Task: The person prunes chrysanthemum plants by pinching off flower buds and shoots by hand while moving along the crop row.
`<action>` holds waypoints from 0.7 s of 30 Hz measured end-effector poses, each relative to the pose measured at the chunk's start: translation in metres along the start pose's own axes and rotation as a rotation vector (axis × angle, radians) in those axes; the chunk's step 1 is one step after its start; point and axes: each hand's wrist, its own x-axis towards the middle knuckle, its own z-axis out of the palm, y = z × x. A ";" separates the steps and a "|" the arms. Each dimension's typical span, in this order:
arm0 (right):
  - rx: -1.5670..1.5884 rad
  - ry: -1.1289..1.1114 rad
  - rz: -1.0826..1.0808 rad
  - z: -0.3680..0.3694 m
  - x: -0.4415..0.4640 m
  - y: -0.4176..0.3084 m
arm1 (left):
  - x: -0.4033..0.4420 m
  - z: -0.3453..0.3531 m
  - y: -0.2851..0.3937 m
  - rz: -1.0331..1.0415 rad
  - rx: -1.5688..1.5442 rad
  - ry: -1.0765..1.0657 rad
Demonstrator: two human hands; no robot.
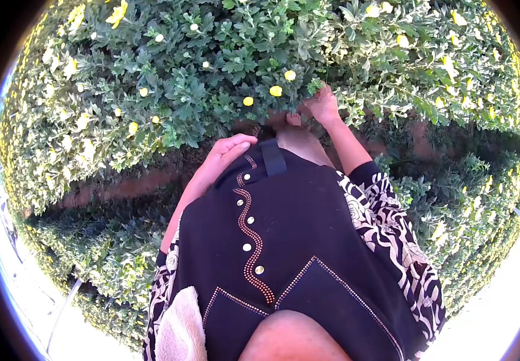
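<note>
My left hand (229, 149) is in front of my waist, beside the hem of the dark top. Its fingers are curled together with the thumb along them; whatever may be inside is hidden. Farther out to the right, my right hand (325, 107) reaches to the edge of the leafy plants. Its fingers are closed at a small, bright green leafy sprig (316, 86). Close to this hand, yellow flowers (275, 91) stand among dark green leaves (230, 66).
Dense rows of yellow-flowering plants (122, 78) spread ahead and to both sides. A strip of brown soil (134, 185) runs between rows. Bare feet (293, 118) show below the plants. A black strap (272, 157) hangs at the waist, and a pale fluffy cloth (180, 328) lies over one shoulder.
</note>
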 end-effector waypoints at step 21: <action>0.043 -0.221 -0.646 0.002 0.027 0.026 | 0.198 0.089 -0.028 -0.041 -0.228 0.581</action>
